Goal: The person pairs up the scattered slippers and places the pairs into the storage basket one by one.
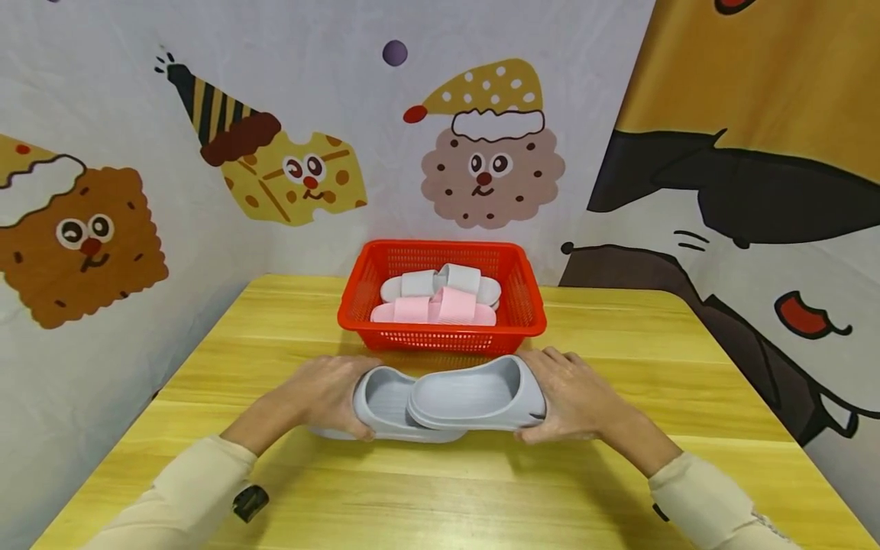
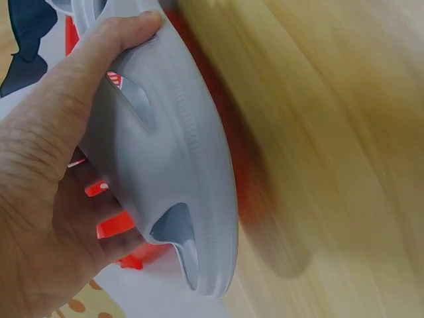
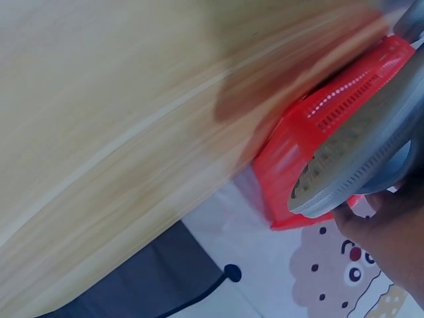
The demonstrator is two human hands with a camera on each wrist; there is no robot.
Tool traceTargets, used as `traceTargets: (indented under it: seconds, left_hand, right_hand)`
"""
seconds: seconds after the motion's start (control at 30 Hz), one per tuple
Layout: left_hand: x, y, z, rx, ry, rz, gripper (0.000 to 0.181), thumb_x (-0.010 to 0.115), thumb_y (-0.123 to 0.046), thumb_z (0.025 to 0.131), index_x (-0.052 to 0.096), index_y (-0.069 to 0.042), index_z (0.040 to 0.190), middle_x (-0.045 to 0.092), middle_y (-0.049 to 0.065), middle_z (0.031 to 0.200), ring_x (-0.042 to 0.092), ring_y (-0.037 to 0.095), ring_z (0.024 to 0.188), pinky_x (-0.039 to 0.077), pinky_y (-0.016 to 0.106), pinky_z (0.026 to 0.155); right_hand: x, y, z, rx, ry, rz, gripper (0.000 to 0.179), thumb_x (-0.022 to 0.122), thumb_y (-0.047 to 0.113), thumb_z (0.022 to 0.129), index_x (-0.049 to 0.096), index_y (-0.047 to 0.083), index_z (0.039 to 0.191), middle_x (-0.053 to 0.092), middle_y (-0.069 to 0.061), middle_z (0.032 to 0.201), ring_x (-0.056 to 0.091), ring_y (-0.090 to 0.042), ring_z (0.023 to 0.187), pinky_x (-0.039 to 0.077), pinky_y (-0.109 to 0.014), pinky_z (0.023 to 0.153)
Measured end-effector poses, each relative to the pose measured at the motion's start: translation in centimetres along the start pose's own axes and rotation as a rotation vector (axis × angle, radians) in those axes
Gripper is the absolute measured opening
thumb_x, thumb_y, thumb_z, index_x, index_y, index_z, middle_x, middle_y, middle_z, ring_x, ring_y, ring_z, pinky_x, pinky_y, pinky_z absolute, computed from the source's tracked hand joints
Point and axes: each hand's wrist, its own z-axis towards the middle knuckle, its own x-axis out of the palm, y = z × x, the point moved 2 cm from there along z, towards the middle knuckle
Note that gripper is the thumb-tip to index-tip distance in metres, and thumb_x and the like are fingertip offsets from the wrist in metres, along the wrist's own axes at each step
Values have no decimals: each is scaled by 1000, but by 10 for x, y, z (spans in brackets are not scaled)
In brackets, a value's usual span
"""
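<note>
In the head view, two grey clogs are held end to end above the table, their inner ends overlapping. My left hand (image 1: 335, 393) grips the left clog (image 1: 412, 433) around its vented upper, thumb on the near side. On the other side my right hand (image 1: 569, 396) holds the right clog (image 1: 467, 397) by its outer end, thumb in front and fingers behind. The right clog lies over the edge of the left one. The left wrist view shows side cutouts in the left clog (image 2: 165, 152), and the right wrist view shows the right clog's patterned sole (image 3: 351, 159).
Behind the clogs, a red plastic basket (image 1: 443, 328) stands at the back of the wooden table (image 1: 426, 496). White slippers (image 1: 418, 284) and pink slippers (image 1: 454, 307) lie inside it. A cartoon-printed cloth (image 1: 385, 107) hangs behind and beside the table.
</note>
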Motion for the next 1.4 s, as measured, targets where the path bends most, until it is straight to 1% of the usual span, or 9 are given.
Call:
traceTargets:
  seconds: [0.13,0.33,0.43,0.57,0.7,0.8,0.9,1.17,1.4]
  left_hand:
    - [1,-5,4,21,0,4,83,88,-55,62,64,-14,130,67,-5,113,60,14,95,52,36,78]
    - [3,-9,8,59,-8,37,82,87,-58,61,63,-16,127,66,-7,111,59,14,94,52,36,77]
    - [4,-10,9,65,-15,58,83,86,-59,60,62,-17,127,65,-7,110,60,15,95,51,39,79]
    - [7,-11,9,62,-40,80,94,86,-61,59,56,-14,135,65,-4,115,61,19,99,51,45,85]
    - [9,-14,12,66,-75,92,97,86,-63,57,55,-14,134,64,-4,109,61,17,94,51,43,82]
    - [10,-16,15,73,-86,96,89,86,-64,55,59,-17,126,62,-8,102,59,15,88,51,38,76]
    - [10,-17,17,73,-86,97,87,87,-63,55,60,-18,124,61,-9,101,58,14,87,50,37,74]
    - [11,-19,20,69,-100,118,89,87,-61,56,58,-15,126,61,-2,109,57,22,101,47,51,91]
    - [16,-20,21,75,-61,101,89,85,-62,57,58,-16,130,61,-4,111,57,20,102,47,48,88]
  right_hand:
    - [2,6,5,-21,-10,-13,99,80,68,59,50,17,139,55,9,115,51,-14,102,47,-48,85]
    - [3,10,8,-38,-9,-13,96,78,69,61,52,17,138,56,8,117,51,-15,103,47,-47,85]
    - [3,10,8,-44,-10,-13,96,78,69,62,51,18,138,57,8,117,51,-15,102,47,-46,84]
    - [3,12,9,-51,-21,-9,94,77,70,62,52,20,137,56,9,115,52,-13,102,48,-46,82]
    - [4,14,11,-49,-33,1,91,77,70,63,53,21,136,55,10,112,51,-10,102,48,-46,81]
    - [4,15,12,-45,-42,7,90,78,69,64,54,21,136,55,9,114,51,-10,103,48,-46,81]
    - [4,17,13,-37,-46,5,89,78,68,64,55,21,136,56,7,116,51,-12,106,48,-46,81]
    - [1,21,16,-19,-71,-29,90,76,68,63,55,19,136,58,5,119,50,-18,111,42,-44,82]
    - [1,27,19,-49,-84,-91,93,76,69,61,56,16,134,60,4,119,50,-20,106,44,-46,81]
